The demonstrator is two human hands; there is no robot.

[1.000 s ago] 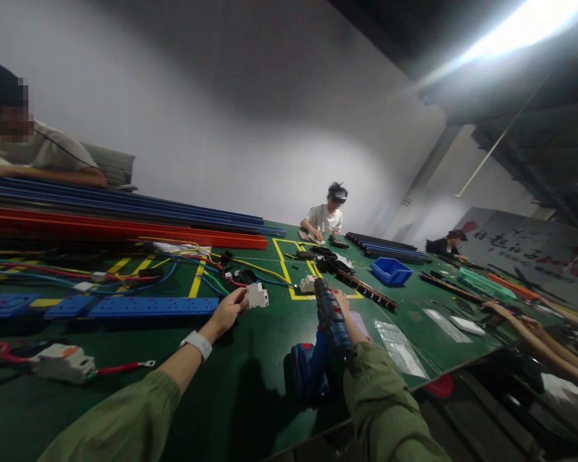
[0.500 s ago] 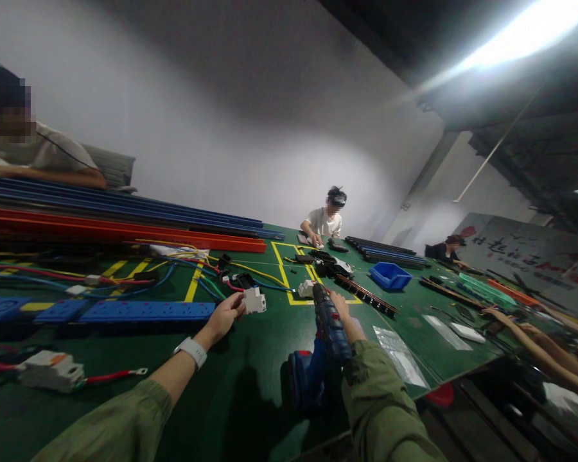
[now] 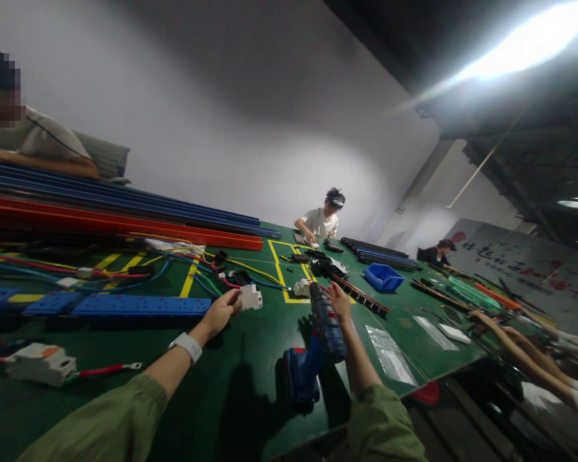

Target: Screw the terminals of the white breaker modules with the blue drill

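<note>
White breaker (image 3: pixel 251 297) | clamped in left fingers (image 3: pixel 233 297), jutting rightward | right fingers (image 3: pixel 336 294): cannot tell

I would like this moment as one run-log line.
left hand: holds white module | right hand: beside drill, contact unclear | drill: on table

Blu/blk drill (image 3: pixel 326 326); wht module (image 3: pixel 251 297); grn tbl (image 3: pixel 264 337)

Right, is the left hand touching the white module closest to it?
Touching: the head view shows the left hand holding the white module by its left side.
</note>
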